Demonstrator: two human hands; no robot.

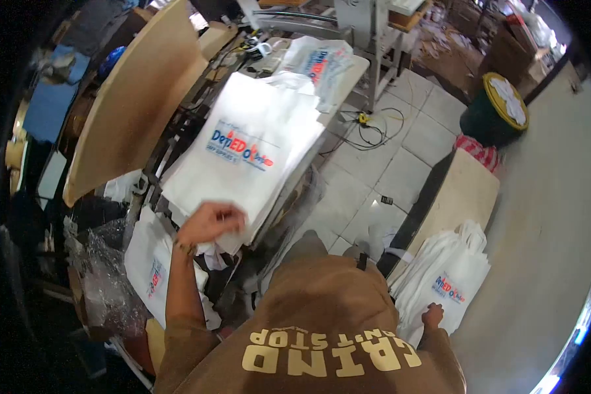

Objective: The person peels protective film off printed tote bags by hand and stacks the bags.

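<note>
A stack of white printed bags (240, 125) lies on the work table, with blue and red lettering on the top one. Just over the stack's lower edge is my left hand (213, 223), its fingers loosely curved and apart, slightly blurred, with nothing visible in them. To the right, my right hand (433, 316) is at a second pile of white printed bags (456, 279), fingers bent against the top bag below its lettering. Its fingertips seem to pinch that bag, though they are partly hidden.
More printed bags lie at the table's far end (318, 62) and low on the left (151, 269). A curved wooden board (131, 98) stands at left. Cables (374, 128) lie on the tiled floor. A green bin (496, 111) stands beyond the right-hand bench (466, 187), beside the wall.
</note>
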